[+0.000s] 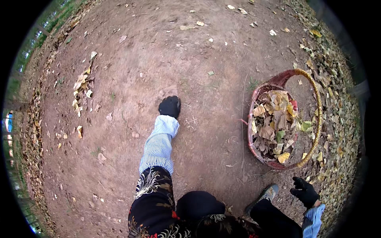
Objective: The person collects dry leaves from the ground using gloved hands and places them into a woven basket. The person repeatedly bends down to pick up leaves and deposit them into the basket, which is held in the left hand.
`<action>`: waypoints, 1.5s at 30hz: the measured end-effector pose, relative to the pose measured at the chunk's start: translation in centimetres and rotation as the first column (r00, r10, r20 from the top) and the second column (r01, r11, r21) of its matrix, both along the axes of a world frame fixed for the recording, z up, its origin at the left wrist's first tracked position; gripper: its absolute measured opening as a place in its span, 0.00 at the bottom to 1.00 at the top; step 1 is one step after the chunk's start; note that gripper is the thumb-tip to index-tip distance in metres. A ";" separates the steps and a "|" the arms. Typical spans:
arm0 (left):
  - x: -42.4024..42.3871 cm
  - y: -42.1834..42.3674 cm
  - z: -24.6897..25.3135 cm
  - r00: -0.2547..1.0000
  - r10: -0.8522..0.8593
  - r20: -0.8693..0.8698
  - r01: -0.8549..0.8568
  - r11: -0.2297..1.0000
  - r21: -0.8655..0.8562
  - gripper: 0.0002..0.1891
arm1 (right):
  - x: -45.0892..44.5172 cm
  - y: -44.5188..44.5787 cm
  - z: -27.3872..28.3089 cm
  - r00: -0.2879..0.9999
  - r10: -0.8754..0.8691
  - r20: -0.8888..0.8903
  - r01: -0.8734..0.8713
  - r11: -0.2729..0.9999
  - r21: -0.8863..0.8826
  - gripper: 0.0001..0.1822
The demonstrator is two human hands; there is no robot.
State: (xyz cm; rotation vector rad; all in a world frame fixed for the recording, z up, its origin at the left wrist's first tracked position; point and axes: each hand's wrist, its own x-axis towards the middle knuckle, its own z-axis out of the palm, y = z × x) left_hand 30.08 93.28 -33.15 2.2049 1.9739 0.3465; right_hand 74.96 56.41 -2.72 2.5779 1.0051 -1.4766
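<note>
My left hand point(170, 107), in a black glove, is stretched forward over the bare dirt, its fingers curled in. Nothing shows sticking out of it, though its palm side is hidden. Low on the right, my right hand point(305, 192), also black-gloved, has thumb and fingers apart and holds nothing. Just beyond it stands a reddish woven basket point(251, 139) with a gold-coloured arched handle point(319, 119). Dry brown and yellow leaves point(272, 119) fill much of the basket. The right hand is apart from the basket's rim.
A small strip of fallen leaves point(81, 84) lies on the dirt ground point(205, 125) at left. Thick leaf litter point(336, 119) runs along the right side, and another band borders the left. My shoe point(269, 193) is planted below the basket.
</note>
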 end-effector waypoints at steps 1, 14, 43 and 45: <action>-0.6 0.6 0.3 0.995 0.069 0.078 -0.065 0.996 -0.058 0.15 | 0.0 0.0 -0.1 1.000 -0.031 -0.001 0.031 0.999 0.019 0.34; -1.5 4.7 4.4 -0.044 0.243 0.969 0.102 0.966 -0.238 0.05 | 3.0 0.6 4.1 0.888 0.154 0.433 -0.180 0.984 0.019 0.35; 43.0 -16.3 30.9 0.164 0.501 0.849 0.624 0.614 -0.483 0.29 | 47.0 -26.3 -25.2 0.253 -0.847 0.467 0.690 0.496 0.527 0.48; 41.2 -14.7 31.1 0.144 0.480 0.865 0.645 0.618 -0.450 0.25 | 45.4 -17.3 -22.0 0.406 -0.896 0.182 0.688 0.430 0.585 0.48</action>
